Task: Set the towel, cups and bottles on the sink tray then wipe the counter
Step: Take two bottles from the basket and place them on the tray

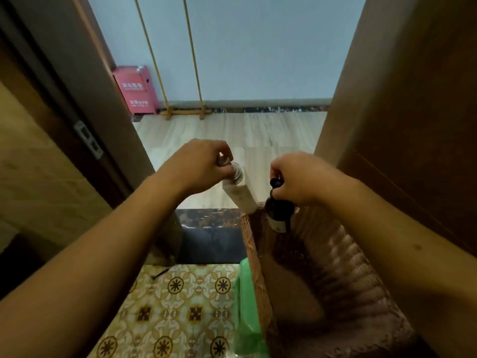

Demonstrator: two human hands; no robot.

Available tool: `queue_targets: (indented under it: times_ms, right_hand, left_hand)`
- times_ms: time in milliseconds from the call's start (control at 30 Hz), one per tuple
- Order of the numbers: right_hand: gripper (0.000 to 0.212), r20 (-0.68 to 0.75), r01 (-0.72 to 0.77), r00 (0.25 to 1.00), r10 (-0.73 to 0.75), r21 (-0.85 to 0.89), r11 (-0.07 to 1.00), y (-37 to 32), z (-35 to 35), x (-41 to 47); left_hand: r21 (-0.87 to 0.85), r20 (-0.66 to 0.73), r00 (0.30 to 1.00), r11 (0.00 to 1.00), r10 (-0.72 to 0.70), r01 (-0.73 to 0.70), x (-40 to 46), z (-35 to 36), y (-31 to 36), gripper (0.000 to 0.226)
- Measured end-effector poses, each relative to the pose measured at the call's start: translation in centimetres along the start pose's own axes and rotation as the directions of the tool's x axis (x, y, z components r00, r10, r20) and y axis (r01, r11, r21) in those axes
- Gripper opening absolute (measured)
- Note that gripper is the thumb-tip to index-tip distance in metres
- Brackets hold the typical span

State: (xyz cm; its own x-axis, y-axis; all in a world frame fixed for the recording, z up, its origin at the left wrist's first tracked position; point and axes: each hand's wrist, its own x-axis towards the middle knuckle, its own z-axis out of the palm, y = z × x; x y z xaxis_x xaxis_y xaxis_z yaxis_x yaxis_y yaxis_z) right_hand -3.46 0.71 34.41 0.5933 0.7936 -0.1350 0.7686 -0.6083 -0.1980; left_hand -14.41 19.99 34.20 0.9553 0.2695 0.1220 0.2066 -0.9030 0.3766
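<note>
**Two bottles carried by the neck, no sink in sight**

We are looking down through an open doorway [232,130], with the wood-look floor beyond it at twelve o'clock and a patterned tile floor [180,306] at six. At four o'clock sits a woven basket [258,267] with a green plastic bag [245,306] hanging at its left rim. Neither the sink tray nor the counter shows, so we judge that setting things down has yet to come.

Our left hand [201,164] is closed around the top of a pale square bottle [241,197], which hangs tilted just left of centre. Our right hand [299,177] is clamped on the neck of a dark bottle [280,215], its black cap [275,182] poking out beside the thumb; it hangs over the basket's far corner at about one o'clock from the bag.

Holding each by the neck leaves the bases free, which should suit standing them upright on the tray.
</note>
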Motion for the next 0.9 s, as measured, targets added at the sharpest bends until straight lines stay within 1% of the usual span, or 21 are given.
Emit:
queue_targets:
  times_ms: [100, 200, 300, 467, 567, 700, 800, 900]
  right_hand:
    - [0.029, -0.081, 0.067, 0.994, -0.069, -0.027, 0.997, -5.9, -1.6, 1.3]
    - [0.034, -0.115, 0.14, 0.983, -0.142, -0.02, 0.99, -12.8, -1.6, 2.9]
    - [0.031, -0.099, 0.228, 0.968, -0.229, -0.029, 0.973, -20.3, -0.3, 4.8]
    - [0.023, -0.052, 0.371, 0.927, -0.371, -0.016, 0.929, -33.3, 3.4, 7.4]
    - [0.018, -0.011, 0.444, 0.896, -0.444, -0.009, 0.896, -41.2, 6.1, 8.9]
    - [0.019, 0.048, 0.532, 0.847, -0.53, -0.049, 0.845, -50.9, 9.6, 10.2]
    - [0.019, 0.098, 0.623, 0.781, -0.616, -0.072, 0.779, -57.0, 11.5, 10.4]
    - [0.017, 0.143, 0.704, 0.707, -0.693, -0.052, 0.708, -62.6, 13.0, 10.9]
  left_hand:
    - [-0.008, -0.075, 0.996, 0.999, -0.054, 0.053, -3.4, -5.0, -4.2, 0.028]
    - [0.016, -0.15, 0.984, 0.995, -0.095, 0.098, -7.8, -9.1, -8.8, 0.026]
    - [0.046, -0.181, 0.97, 0.984, -0.164, 0.174, -13.0, -12.4, -13.7, 0.023]
    - [0.09, -0.172, 0.931, 0.936, -0.323, 0.341, -22.7, -16.5, -22.7, 0.022]
    - [0.128, -0.183, 0.885, 0.882, -0.429, 0.454, -28.8, -18.4, -27.8, 0.021]
    - [0.158, -0.181, 0.821, 0.808, -0.542, 0.568, -36.7, -19.8, -33.5, 0.011]
    - [0.138, -0.209, 0.752, 0.742, -0.625, 0.656, -42.1, -20.6, -36.8, 0.024]
    - [0.101, -0.227, 0.659, 0.656, -0.717, 0.748, -46.7, -21.2, -39.8, 0.022]
